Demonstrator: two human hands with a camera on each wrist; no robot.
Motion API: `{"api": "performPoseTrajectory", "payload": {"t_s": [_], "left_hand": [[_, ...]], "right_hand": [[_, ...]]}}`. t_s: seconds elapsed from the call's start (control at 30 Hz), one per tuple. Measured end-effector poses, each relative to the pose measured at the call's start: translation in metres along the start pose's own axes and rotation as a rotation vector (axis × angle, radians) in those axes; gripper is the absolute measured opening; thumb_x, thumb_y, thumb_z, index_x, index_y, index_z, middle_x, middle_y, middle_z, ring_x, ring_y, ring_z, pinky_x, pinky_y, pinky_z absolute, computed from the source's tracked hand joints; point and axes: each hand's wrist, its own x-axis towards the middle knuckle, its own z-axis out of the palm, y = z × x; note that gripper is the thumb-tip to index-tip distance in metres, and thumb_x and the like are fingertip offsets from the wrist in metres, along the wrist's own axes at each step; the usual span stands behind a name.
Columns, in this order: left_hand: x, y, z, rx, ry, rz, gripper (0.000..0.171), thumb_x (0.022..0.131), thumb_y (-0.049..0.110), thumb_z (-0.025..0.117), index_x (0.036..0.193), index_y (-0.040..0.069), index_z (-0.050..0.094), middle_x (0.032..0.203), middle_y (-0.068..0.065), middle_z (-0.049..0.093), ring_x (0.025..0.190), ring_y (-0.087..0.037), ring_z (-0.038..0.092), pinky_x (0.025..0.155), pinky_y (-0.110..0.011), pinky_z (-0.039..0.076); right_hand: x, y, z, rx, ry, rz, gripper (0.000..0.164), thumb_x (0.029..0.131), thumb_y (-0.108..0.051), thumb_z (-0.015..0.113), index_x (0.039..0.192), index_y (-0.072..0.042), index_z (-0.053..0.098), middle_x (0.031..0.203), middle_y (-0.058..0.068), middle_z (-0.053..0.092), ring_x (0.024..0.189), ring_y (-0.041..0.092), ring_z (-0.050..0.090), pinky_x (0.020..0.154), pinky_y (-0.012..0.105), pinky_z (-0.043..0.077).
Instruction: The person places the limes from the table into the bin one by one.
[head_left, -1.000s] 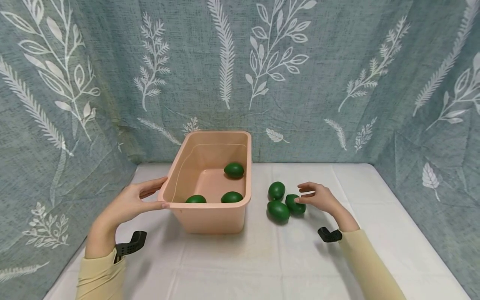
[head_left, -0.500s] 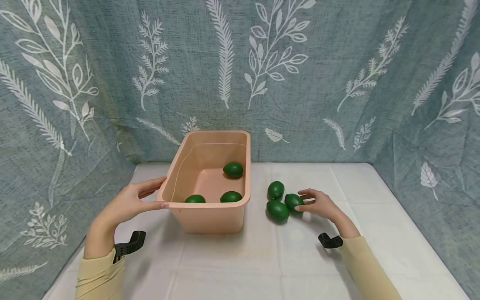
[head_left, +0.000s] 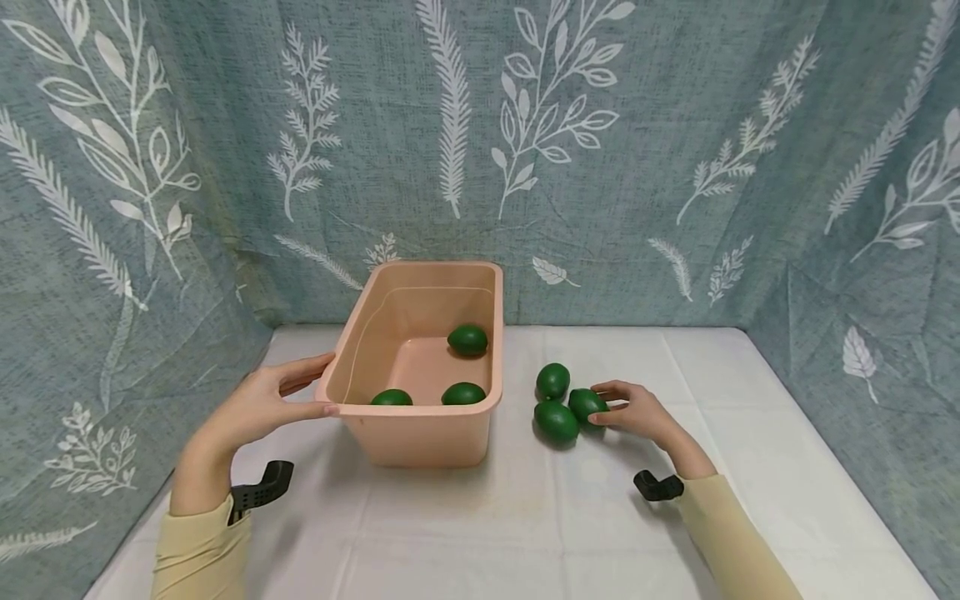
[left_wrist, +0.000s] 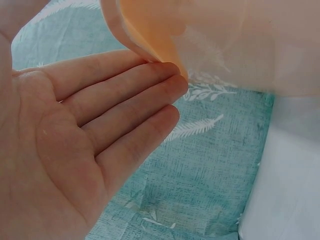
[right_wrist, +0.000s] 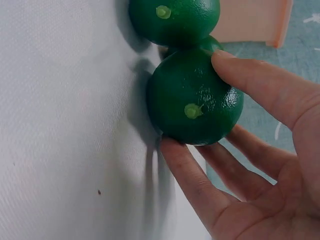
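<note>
We see the right hand [head_left: 637, 408] close in, thumb and fingertips now pinching a green fruit [head_left: 584, 407] beside 2 other fruits [head_left: 556, 422], so it is held while on the surface. The left hand's [head_left: 262, 402] straight fingers touch the tub [head_left: 420, 440], with 3 more fruits [head_left: 467, 340] inside. Our surface [head_left: 465, 533] is creased and white, with leaf-patterned blue cloth [head_left: 390, 133] behind.

Glossy fruit [head_left: 557, 422], smooth plastic bin [head_left: 420, 442], matt woven cloth bkgd [head_left: 637, 208], matt tbl cover [head_left: 465, 533]
</note>
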Motion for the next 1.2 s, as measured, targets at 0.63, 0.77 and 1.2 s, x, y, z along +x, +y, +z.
{"api": "performPoseTrajectory", "payload": {"t_s": [0.63,0.77,1.2], "left_hand": [[0.001,-0.002,0.000,-0.003,-0.003,0.019,0.073,0.084,0.036,0.072,0.146,0.013,0.040,0.147,-0.008,0.043,0.135,-0.037,0.038,0.106,-0.055,0.037],[0.001,-0.002,0.000,-0.001,-0.004,0.016,0.073,0.084,0.036,0.072,0.145,0.013,0.040,0.147,-0.009,0.043,0.135,-0.037,0.038,0.106,-0.055,0.037],[-0.001,0.003,0.000,-0.016,-0.004,0.022,0.072,0.084,0.034,0.072,0.145,0.014,0.041,0.147,-0.009,0.043,0.136,-0.039,0.037,0.106,-0.055,0.036]], "right_hand": [[-0.005,-0.006,-0.001,0.018,0.000,-0.017,0.060,0.081,-0.027,0.076,0.134,-0.008,0.054,0.134,0.019,0.053,0.114,0.036,0.058,0.090,0.041,0.054],[-0.008,-0.008,-0.004,0.007,0.004,-0.014,0.060,0.081,-0.027,0.075,0.134,-0.009,0.054,0.134,0.019,0.053,0.117,0.036,0.056,0.093,0.044,0.052],[-0.013,-0.019,-0.019,-0.011,-0.010,-0.042,0.064,0.081,-0.030,0.074,0.136,-0.008,0.051,0.135,0.019,0.052,0.116,0.038,0.056,0.093,0.045,0.052]]}}
